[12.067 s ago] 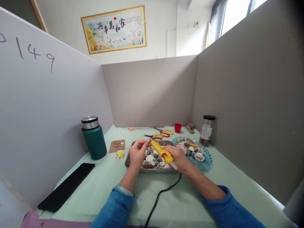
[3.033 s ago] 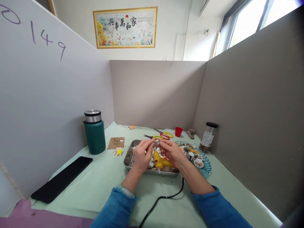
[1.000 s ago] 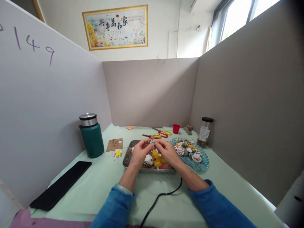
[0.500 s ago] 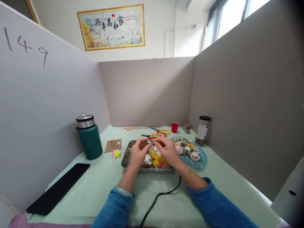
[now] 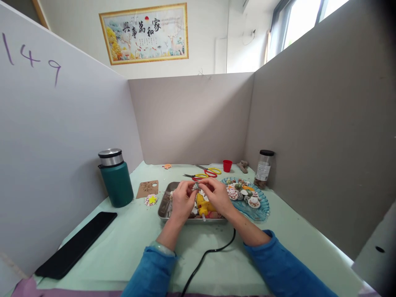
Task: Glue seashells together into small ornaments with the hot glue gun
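Above the metal tray [image 5: 192, 221], my left hand [image 5: 182, 200] and my right hand [image 5: 218, 197] meet fingertip to fingertip. Pinched between them is a small greyish piece [image 5: 196, 186] that looks like a shell; the fingers partly cover it. Below, a yellow hot glue gun [image 5: 202, 205] lies among shells in the tray, its pale glue stick toward me. To the right of my right hand stands a blue scalloped plate [image 5: 262, 212] bearing several shells.
Two pairs of scissors [image 5: 213, 171] lie behind the tray, near a red cup [image 5: 227, 166]. At left are a green flask [image 5: 117, 183], a black flat slab [image 5: 77, 245], a brown card [image 5: 147, 189] and a shell disc [image 5: 151, 200]. A jar [image 5: 264, 169] stands right; a black cable [image 5: 210, 251] runs forward.
My left hand has shifted slightly right, closer to my right hand. The small greyish piece between the fingertips has turned and shows more. The glue gun and tray have stayed put.
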### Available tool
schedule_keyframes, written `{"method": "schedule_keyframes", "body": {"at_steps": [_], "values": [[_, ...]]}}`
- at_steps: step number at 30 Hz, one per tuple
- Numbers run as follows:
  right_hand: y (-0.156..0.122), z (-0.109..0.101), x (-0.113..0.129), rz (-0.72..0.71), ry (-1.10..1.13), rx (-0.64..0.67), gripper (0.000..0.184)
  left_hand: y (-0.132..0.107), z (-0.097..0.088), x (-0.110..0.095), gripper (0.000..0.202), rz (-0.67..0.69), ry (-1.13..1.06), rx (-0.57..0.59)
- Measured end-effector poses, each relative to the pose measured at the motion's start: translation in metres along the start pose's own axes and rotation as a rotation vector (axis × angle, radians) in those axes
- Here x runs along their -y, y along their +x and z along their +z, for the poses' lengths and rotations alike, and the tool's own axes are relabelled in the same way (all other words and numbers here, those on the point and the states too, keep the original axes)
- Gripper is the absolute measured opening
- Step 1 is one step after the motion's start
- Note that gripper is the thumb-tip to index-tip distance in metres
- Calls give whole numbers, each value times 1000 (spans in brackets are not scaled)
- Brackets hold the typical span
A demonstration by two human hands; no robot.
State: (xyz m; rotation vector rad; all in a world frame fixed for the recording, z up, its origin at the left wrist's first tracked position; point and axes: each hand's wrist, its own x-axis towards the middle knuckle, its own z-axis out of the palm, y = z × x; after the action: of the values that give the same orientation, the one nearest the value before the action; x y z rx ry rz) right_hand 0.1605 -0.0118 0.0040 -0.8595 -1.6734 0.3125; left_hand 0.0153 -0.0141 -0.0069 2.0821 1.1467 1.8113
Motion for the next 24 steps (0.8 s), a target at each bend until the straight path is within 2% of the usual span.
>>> {"method": "schedule_keyframes", "body": {"at_steps": [4,7,10,14,17,24], "values": [[1,0,-4,91,87,2,21,0,0,0,19,12,-16,27],[2,-1,-6,114,111,-22,22,0,0,0,24,-60,-73,31],[2,-2,-4,71,112,-51,20,2,0,-1,31,-210,-203,55],[2,-3,2,-62,74,-72,17,5,-1,-4,38,-395,-511,143],[1,-4,4,-112,52,-70,16,7,-3,-7,34,-421,-612,134],[0,-3,3,-126,21,-39,14,7,-2,-6,29,-438,-665,134]]}}
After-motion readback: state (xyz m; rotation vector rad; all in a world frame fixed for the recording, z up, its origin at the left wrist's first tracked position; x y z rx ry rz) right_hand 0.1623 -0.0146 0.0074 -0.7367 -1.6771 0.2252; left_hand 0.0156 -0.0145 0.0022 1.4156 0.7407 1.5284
